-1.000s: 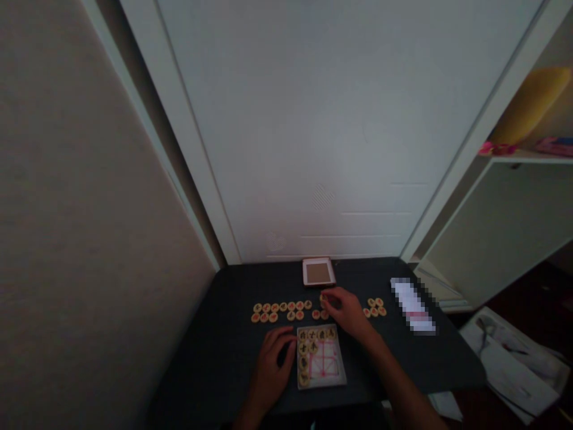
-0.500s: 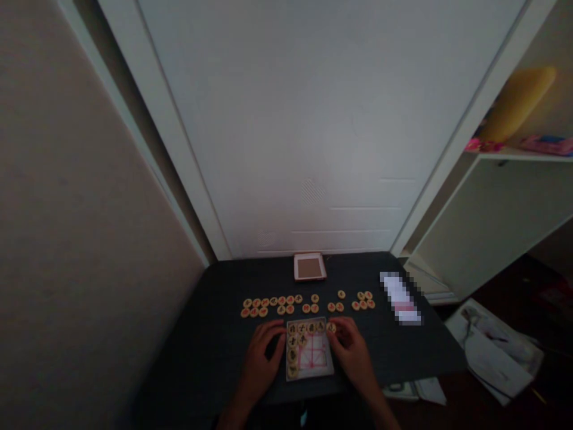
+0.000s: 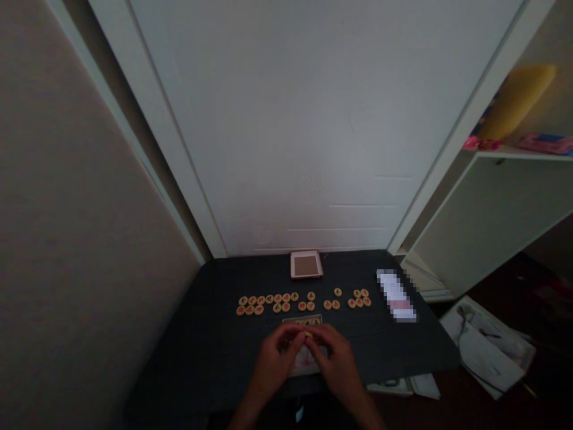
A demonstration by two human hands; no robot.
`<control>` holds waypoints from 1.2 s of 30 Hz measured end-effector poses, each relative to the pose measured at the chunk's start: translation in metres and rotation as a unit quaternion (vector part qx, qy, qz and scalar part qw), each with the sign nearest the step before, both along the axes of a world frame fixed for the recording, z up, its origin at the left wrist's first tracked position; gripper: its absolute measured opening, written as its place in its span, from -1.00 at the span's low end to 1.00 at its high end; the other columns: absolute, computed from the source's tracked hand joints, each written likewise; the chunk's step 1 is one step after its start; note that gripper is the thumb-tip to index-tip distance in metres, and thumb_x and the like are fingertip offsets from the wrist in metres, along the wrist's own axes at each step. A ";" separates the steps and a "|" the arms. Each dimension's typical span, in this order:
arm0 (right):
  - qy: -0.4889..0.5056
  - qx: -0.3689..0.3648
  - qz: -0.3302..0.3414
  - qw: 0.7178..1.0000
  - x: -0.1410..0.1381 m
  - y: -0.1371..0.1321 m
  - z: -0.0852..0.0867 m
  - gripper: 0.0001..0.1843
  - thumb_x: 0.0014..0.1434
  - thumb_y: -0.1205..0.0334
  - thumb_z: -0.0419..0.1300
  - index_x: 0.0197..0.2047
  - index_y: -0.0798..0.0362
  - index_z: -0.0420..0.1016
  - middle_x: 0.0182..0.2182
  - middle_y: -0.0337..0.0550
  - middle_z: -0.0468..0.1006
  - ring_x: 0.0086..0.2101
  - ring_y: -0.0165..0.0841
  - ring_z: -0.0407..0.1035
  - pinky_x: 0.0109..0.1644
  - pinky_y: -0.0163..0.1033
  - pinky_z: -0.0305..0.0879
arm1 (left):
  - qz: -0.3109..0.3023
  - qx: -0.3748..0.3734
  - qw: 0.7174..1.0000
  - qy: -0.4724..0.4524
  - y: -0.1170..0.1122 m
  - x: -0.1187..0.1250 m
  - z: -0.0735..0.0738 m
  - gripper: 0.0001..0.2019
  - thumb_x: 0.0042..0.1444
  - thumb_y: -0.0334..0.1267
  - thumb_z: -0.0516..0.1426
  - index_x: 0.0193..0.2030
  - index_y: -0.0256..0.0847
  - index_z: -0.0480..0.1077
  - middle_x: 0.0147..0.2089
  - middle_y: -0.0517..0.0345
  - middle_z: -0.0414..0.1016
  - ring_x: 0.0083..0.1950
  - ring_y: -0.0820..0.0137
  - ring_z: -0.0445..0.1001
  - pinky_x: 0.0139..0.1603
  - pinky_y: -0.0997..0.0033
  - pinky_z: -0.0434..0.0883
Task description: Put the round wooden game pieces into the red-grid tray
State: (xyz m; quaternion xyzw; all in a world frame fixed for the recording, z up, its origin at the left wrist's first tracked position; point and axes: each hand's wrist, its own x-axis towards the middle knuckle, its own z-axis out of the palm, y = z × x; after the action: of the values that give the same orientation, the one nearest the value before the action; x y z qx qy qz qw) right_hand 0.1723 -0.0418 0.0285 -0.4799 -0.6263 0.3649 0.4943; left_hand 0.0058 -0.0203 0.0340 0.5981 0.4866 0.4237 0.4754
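Left hand and right hand have converged over the near tray; the right pinches a xiangqi piece, the left's grip unclear. Crowding could make it slip onto the seated pieces.

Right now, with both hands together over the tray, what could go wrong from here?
The small round piece at the meeting fingertips of the left hand and right hand might slip and drop.

Both hands cover much of the white tray, so pieces inside could get nudged unnoticed.

Loose pieces lie just beyond the tray's far edge, so a careless outward sweep of the fingers might scatter them.
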 end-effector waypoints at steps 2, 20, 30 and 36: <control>0.013 -0.011 0.005 1.000 0.000 0.000 0.001 -0.71 0.29 0.01 0.21 0.00 -0.12 0.62 -0.12 -0.08 0.65 -0.12 -0.19 0.54 -0.02 -0.14 0.48 | 0.000 -0.006 1.000 -0.008 0.001 0.001 0.000 -0.68 0.18 0.05 0.20 -0.18 -0.17 0.55 -0.19 0.05 0.68 -0.14 0.22 0.64 -0.11 0.29 0.57; 0.043 -0.058 0.004 0.997 0.004 -0.002 -0.008 -0.69 0.26 -0.01 0.23 0.01 -0.10 0.59 -0.12 -0.08 0.64 -0.16 -0.19 0.54 -0.05 -0.15 0.47 | -0.053 -0.001 0.999 -0.006 -0.003 0.001 -0.002 -0.72 0.24 -0.08 0.19 0.02 -0.13 0.49 0.04 0.01 0.62 0.06 0.21 0.57 0.12 0.24 0.48; 0.092 -0.120 -0.016 0.988 0.005 0.000 -0.011 -0.58 0.20 -0.17 0.24 -0.10 0.00 0.61 -0.26 -0.07 0.67 -0.29 -0.19 0.55 -0.18 -0.16 0.48 | -0.045 0.017 0.998 0.047 -0.005 0.001 -0.002 -0.70 0.24 -0.06 0.17 0.05 -0.10 0.50 0.02 0.02 0.64 0.03 0.20 0.60 0.09 0.20 0.52; 0.126 -0.132 -0.037 0.982 0.005 0.001 -0.015 -0.57 0.14 -0.19 0.30 -0.23 0.03 0.56 -0.40 -0.14 0.62 -0.38 -0.26 0.51 -0.30 -0.24 0.43 | -0.054 0.067 0.992 0.097 -0.006 -0.003 0.001 -0.72 0.23 -0.12 0.20 0.06 0.01 0.54 0.09 0.09 0.62 0.10 0.19 0.56 0.18 0.15 0.47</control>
State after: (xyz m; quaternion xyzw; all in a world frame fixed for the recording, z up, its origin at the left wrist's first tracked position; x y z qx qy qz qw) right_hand 0.1770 -0.0412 0.0138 -0.5142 -0.4866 0.4834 0.5149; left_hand 0.0030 -0.0263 0.0351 0.6922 0.4678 0.3694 0.4070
